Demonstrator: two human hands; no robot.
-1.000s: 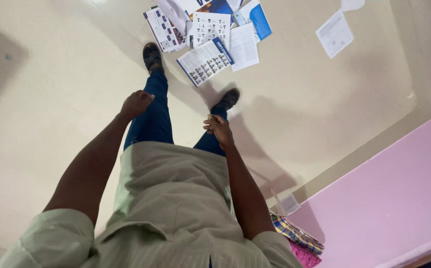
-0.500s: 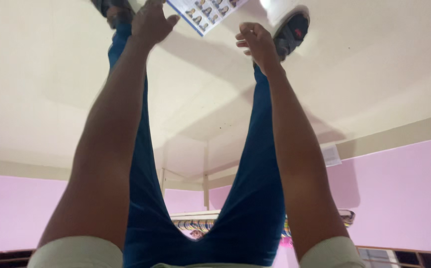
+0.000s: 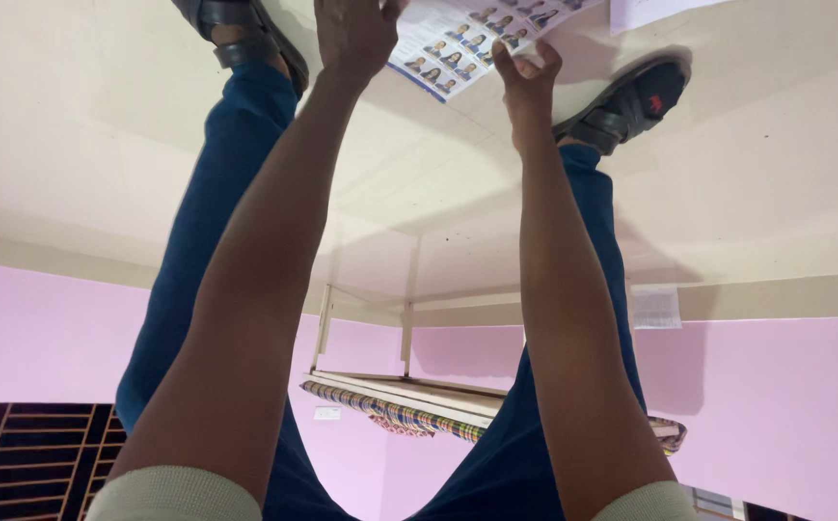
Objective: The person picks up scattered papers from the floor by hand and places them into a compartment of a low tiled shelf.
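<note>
I am bent far over and see the room upside down between my blue trouser legs. A printed booklet [image 3: 458, 48] with rows of small pictures and a blue border lies on the cream floor between my feet. My left hand [image 3: 351, 34] lies over its left part, its fingertips cut off by the top edge of the frame. My right hand [image 3: 527, 75] is at the booklet's near right edge, thumb and fingers pinching the paper. Both arms stretch straight down to the floor.
My black sandals stand on either side, the left [image 3: 236, 29] and the right [image 3: 631, 101]. A loose white sheet [image 3: 650, 10] lies beyond. Behind me are a wooden frame with plaid cloth [image 3: 400, 410], pink walls, a dark window grille [image 3: 24, 458] and a paper [image 3: 655, 307] at the wall's foot.
I have bent from standing to folded over. Both hands went from hanging free, then reaching open, down onto the booklet on the floor.
</note>
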